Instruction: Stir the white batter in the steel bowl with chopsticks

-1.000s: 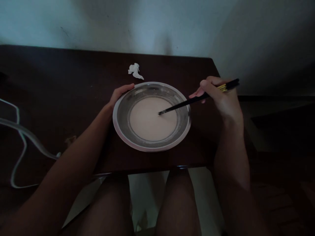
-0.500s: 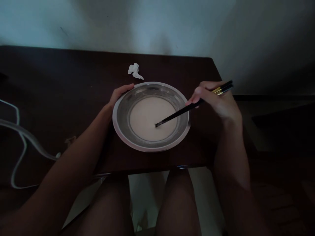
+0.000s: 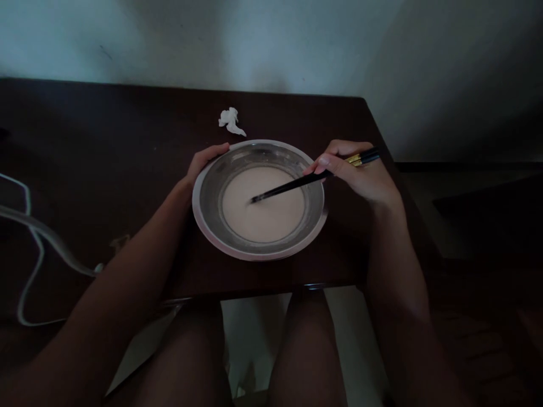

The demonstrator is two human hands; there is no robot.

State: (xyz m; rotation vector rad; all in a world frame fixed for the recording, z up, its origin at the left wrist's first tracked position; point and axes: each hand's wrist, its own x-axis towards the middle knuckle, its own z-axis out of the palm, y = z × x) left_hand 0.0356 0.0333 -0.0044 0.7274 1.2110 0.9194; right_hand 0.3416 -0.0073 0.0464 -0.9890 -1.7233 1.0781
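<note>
A wide metal bowl (image 3: 207,232) stands near the table's front edge, with a pale, milky liquid (image 3: 271,217) in its bottom. My left hand (image 3: 206,161) grips the bowl's far left side, fingers along the rim and the rest partly hidden by the bowl wall. Over the bowl's right rim, my right hand (image 3: 352,167) is closed around black chopsticks (image 3: 292,183) with a gold band near the upper end. They slant down to the left, and their tips dip into the liquid left of its middle.
A crumpled white tissue (image 3: 231,121) lies behind the bowl on the dark table (image 3: 106,135). White cables (image 3: 51,237) run across the left side, beside my left forearm. A pale wall (image 3: 271,45) rises behind the table. My legs are below the front edge.
The chopstick tips have swept through the liquid, first toward me, then to the left and slightly away. My right hand has shifted left with them. My left hand stays on the bowl.
</note>
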